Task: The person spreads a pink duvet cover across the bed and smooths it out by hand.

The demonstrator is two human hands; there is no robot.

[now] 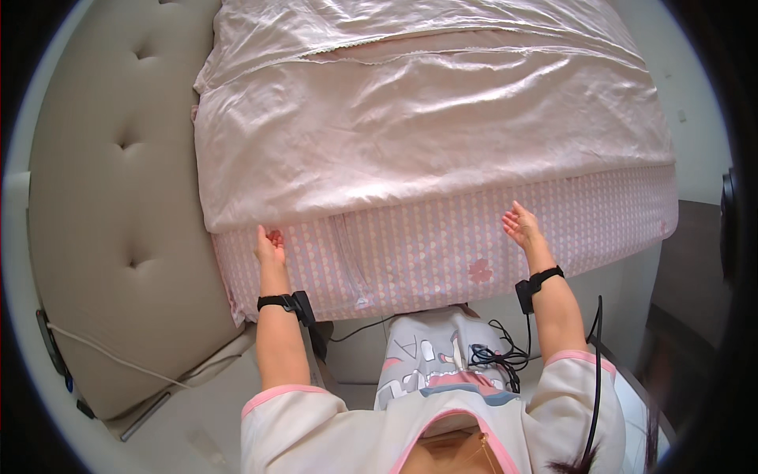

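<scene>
Left hand (269,246) lay flat, fingers unclenched, on the pink dotted cotton sheet (442,245) at the bed's edge; right hand (521,226) rested there too, released. Glossy, wrinkled pale-pink quilt (410,118) covered the top; its far end was cut off.

Pink-cuffed sleeves, seemingly black wristbands (278,301)

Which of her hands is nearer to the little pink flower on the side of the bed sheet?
Right. The right hand lies just above and right of the flower; the left hand is far off at the sheet's left end.
</scene>
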